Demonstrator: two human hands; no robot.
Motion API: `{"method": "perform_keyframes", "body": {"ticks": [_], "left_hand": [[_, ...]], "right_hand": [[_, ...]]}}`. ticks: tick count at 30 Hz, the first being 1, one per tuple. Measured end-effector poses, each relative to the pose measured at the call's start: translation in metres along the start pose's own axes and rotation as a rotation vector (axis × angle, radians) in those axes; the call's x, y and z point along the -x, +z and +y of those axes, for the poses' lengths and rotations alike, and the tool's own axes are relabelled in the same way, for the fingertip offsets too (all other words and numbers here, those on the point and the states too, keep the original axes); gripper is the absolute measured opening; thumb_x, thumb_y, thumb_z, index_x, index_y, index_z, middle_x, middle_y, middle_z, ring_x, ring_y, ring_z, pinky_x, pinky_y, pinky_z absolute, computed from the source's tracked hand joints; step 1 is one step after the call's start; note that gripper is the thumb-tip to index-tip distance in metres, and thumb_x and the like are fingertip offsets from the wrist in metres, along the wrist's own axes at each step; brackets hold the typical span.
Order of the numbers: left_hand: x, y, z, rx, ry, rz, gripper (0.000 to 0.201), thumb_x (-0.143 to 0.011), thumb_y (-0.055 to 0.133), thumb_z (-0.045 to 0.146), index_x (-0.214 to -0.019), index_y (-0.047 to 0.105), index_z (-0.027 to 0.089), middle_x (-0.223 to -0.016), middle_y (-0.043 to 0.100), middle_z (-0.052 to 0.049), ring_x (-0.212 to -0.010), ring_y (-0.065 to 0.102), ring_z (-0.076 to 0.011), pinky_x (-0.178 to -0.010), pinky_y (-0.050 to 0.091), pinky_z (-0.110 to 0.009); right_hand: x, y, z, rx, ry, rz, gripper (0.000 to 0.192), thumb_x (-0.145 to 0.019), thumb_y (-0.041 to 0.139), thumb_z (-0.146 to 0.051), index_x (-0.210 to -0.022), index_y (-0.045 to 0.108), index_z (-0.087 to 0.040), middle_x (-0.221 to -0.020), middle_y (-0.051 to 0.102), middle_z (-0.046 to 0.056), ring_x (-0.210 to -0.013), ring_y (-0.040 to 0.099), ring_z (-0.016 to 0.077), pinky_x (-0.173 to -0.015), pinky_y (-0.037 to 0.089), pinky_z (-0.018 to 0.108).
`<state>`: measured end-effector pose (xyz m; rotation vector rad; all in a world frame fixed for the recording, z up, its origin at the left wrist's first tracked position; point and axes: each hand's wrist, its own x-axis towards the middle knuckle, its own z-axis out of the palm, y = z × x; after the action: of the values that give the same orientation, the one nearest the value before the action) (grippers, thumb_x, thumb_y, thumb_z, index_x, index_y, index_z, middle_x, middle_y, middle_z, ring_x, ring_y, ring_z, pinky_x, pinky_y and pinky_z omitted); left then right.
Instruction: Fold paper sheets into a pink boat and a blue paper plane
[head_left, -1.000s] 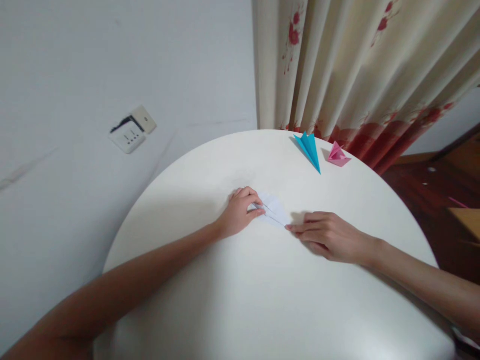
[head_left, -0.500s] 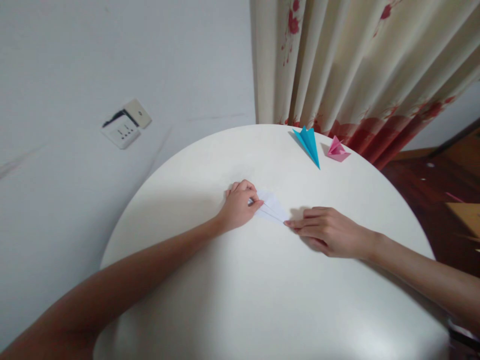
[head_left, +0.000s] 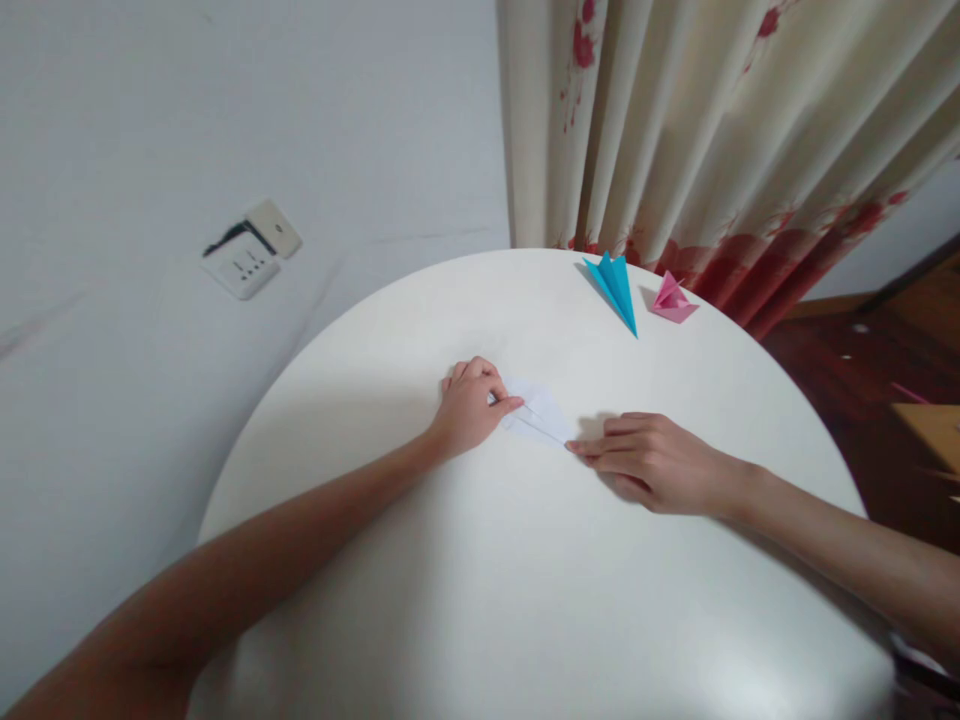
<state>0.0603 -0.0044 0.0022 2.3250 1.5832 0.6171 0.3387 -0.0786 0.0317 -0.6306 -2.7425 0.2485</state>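
Note:
A small sheet of folded white paper (head_left: 541, 415) lies on the round white table (head_left: 465, 620), with a crease line running along it toward a point on the right. My left hand (head_left: 471, 405) pinches its left end between thumb and bent fingers, covering that part. At the pointed right end, my right hand (head_left: 637, 458) holds the tip with its fingertips, the other fingers close together. The paper stays low against the tabletop between both hands.
Near the far table edge lie a blue paper plane (head_left: 616, 290) and a pink folded-paper piece (head_left: 673, 298). Behind them hangs a cream curtain (head_left: 675, 130) with red flowers. A wall socket (head_left: 241, 262) is on the left wall. A wooden surface (head_left: 926, 435) shows at far right.
My left hand has slid slightly left along the paper, so a little more of the paper shows. My right hand stays at the tip.

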Motion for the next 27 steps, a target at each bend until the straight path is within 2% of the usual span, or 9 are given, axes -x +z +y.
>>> {"method": "perform_keyframes", "body": {"ticks": [6,9,10,12,13,15,17,19,27], "left_hand": [[0.003,-0.003,0.002,-0.094,0.039,0.068,0.019,-0.087,0.073,0.034,-0.074,0.067,0.02,-0.109,0.06,-0.005,-0.106,0.053,-0.025,-0.093,0.04,-0.043],[0.017,-0.009,0.014,-0.183,0.168,0.126,0.01,-0.093,0.065,0.028,-0.098,0.067,0.02,-0.12,0.06,-0.01,-0.114,0.053,-0.0277,-0.098,0.04,-0.046],[0.023,-0.011,0.019,-0.204,0.254,0.123,0.017,-0.095,0.06,0.025,-0.11,0.065,0.019,-0.127,0.059,-0.011,-0.121,0.051,-0.0285,-0.102,0.038,-0.047],[0.037,-0.015,0.028,-0.225,0.481,0.034,0.033,-0.099,0.05,0.019,-0.131,0.056,0.018,-0.143,0.052,-0.013,-0.138,0.041,-0.0275,-0.114,0.029,-0.048],[0.043,-0.016,0.031,-0.23,0.599,-0.063,0.039,-0.1,0.047,0.021,-0.139,0.05,0.018,-0.149,0.047,-0.013,-0.145,0.034,-0.0266,-0.118,0.024,-0.047],[0.053,-0.018,0.034,-0.226,0.726,-0.221,0.055,-0.101,0.049,0.036,-0.15,0.037,0.015,-0.158,0.036,-0.015,-0.151,0.023,-0.0272,-0.122,0.018,-0.047],[0.057,-0.018,0.032,-0.224,0.731,-0.309,0.074,-0.098,0.049,0.053,-0.155,0.025,0.013,-0.162,0.027,-0.017,-0.153,0.017,-0.0284,-0.124,0.013,-0.049],[0.057,-0.017,0.028,-0.214,0.701,-0.35,0.083,-0.096,0.047,0.061,-0.157,0.02,0.013,-0.163,0.024,-0.018,-0.153,0.016,-0.0289,-0.124,0.011,-0.049],[0.048,-0.019,0.02,-0.181,0.641,-0.383,0.078,-0.097,0.048,0.058,-0.159,0.017,0.021,-0.164,0.023,-0.012,-0.153,0.015,-0.028,-0.124,0.005,-0.048]], "right_hand": [[0.0,0.001,0.0,0.006,-0.014,0.01,0.028,-0.095,0.049,-0.014,-0.112,0.071,-0.017,-0.121,0.072,0.009,-0.094,0.067,0.0206,-0.087,0.054,0.037],[0.0,0.001,0.001,-0.003,-0.009,0.011,0.026,-0.095,0.05,-0.014,-0.111,0.071,-0.017,-0.12,0.073,0.01,-0.094,0.067,0.0207,-0.087,0.054,0.037],[0.0,0.001,0.001,-0.004,-0.011,0.012,0.026,-0.095,0.05,-0.014,-0.111,0.071,-0.017,-0.119,0.073,0.01,-0.094,0.067,0.0208,-0.087,0.054,0.037],[0.0,0.0,0.0,-0.001,-0.012,0.005,0.027,-0.095,0.05,-0.014,-0.112,0.071,-0.016,-0.119,0.073,0.01,-0.095,0.067,0.0209,-0.087,0.054,0.037],[-0.001,0.0,0.0,0.002,-0.012,0.002,0.027,-0.095,0.049,-0.014,-0.113,0.07,-0.016,-0.119,0.073,0.01,-0.094,0.066,0.021,-0.087,0.053,0.037],[-0.001,-0.001,0.0,0.007,-0.008,-0.006,0.029,-0.095,0.049,-0.014,-0.115,0.07,-0.016,-0.119,0.073,0.011,-0.093,0.066,0.021,-0.086,0.053,0.037],[-0.001,-0.001,0.0,0.009,-0.003,-0.013,0.03,-0.095,0.049,-0.015,-0.118,0.069,-0.015,-0.118,0.073,0.011,-0.091,0.066,0.021,-0.086,0.053,0.037],[-0.001,-0.001,0.0,0.006,0.0,-0.019,0.031,-0.095,0.05,-0.015,-0.12,0.068,-0.015,-0.117,0.073,0.012,-0.091,0.066,0.0212,-0.086,0.053,0.037],[0.0,0.0,0.0,-0.014,0.017,-0.021,0.032,-0.096,0.048,-0.016,-0.121,0.068,-0.014,-0.119,0.073,0.011,-0.093,0.066,0.0212,-0.087,0.053,0.038]]}}
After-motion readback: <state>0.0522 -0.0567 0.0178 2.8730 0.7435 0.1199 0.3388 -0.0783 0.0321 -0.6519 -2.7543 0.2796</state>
